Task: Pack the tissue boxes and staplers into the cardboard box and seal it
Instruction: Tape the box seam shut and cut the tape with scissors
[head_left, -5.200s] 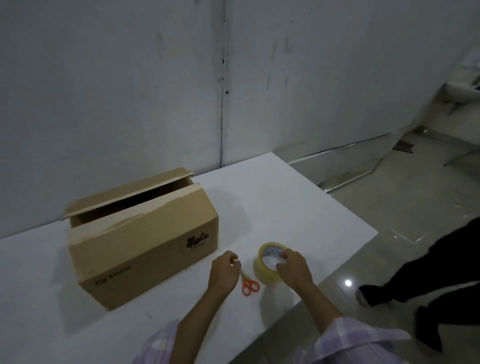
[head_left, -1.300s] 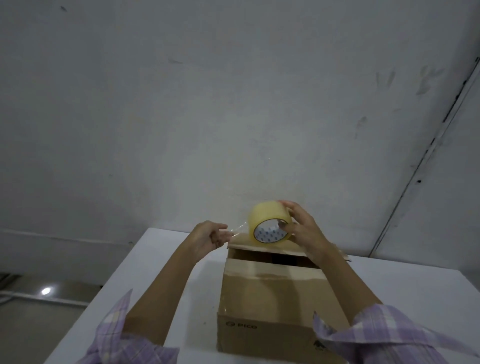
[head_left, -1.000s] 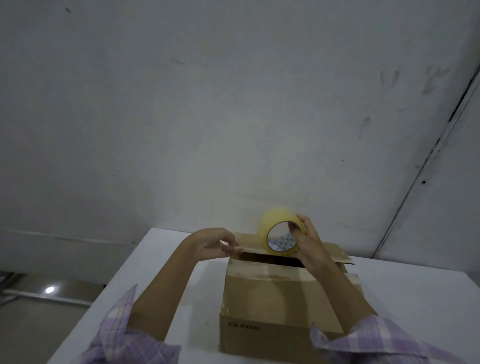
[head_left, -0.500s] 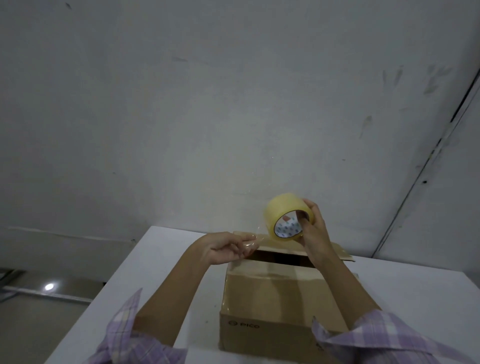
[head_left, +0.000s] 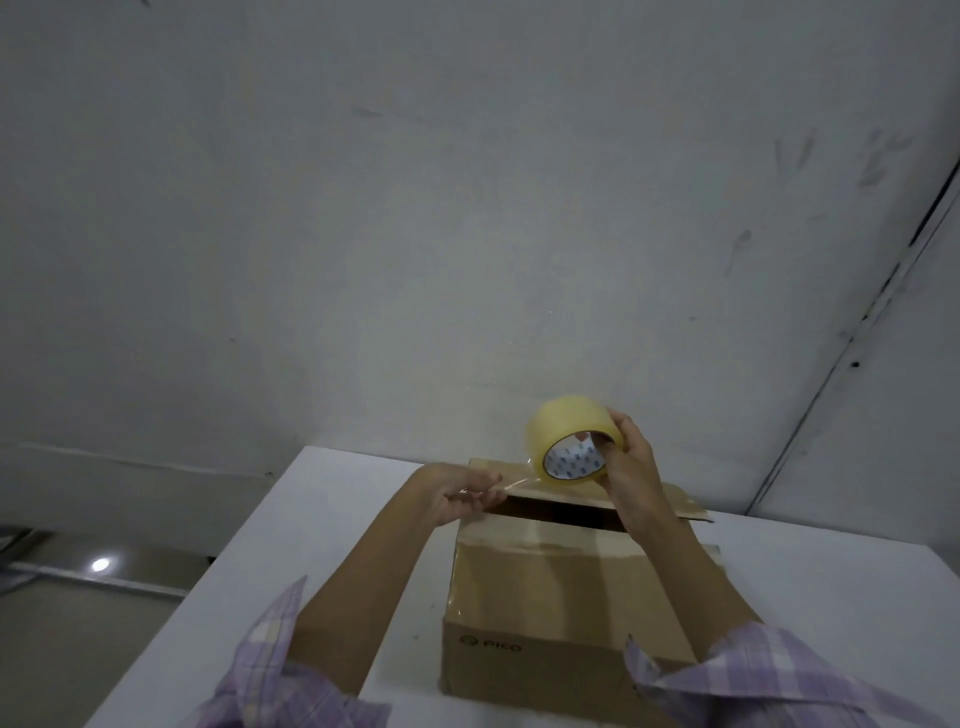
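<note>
Two hands share the taping: your right hand (head_left: 626, 467) curls round the yellowish roll of clear packing tape (head_left: 570, 437), fingers hooked in its core so it can unwind, while your left hand (head_left: 457, 493) pinches the clear free end taut (flaps not yet closed) above the brown cardboard box (head_left: 561, 597), which sits mid-tabletop on the white table (head_left: 322, 519), toward its near edge.

**Two bare forearms in checked sleeves**

The person wears a shirt in a pale lilac-and-white check — broad soft squares crossed by faint lines. Both sleeves are pushed up (bunched loosely near the elbows), so the forearms are bare down to the left hand (head_left: 457, 499) and right hand (head_left: 631, 467). No rings, watch or bracelets show.
</note>
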